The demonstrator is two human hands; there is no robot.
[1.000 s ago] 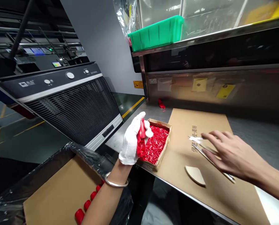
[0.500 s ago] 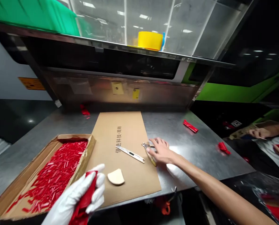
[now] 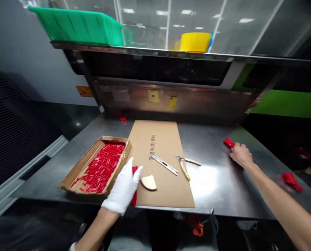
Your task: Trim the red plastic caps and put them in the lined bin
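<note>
The worktop point(image 3: 207, 136) carries a printed cardboard sheet point(image 3: 168, 195), its middle serving as clock centre. On the shelf point(image 3: 155, 51) above, a green bin point(image 3: 71, 28) stands towards 11 o'clock. A cardboard tray point(image 3: 83, 162) of small red bits point(image 3: 105, 167) sits at 9, and a yellow tub point(image 3: 195, 42) is on the shelf at 1.

At 8 o'clock the gloved left hand point(image 3: 124, 187) has its grip closed around a red part point(image 3: 134, 198), mostly hidden by the glove. At 3 the bare right hand point(image 3: 240, 155) has its fingers at the near end of a second red part point(image 3: 228, 142) on the worktop; whether that grip is pressed together I cannot tell.

Pliers point(image 3: 183, 165), handles spread, cross the sheet's 3 o'clock edge. A silver knife point(image 3: 164, 165) lies near the centre, a blurred red piece point(image 3: 291, 181) well out past 3, a pale wedge point(image 3: 149, 182) at 7, and a red scrap point(image 3: 122, 117) between 10 and 11.
</note>
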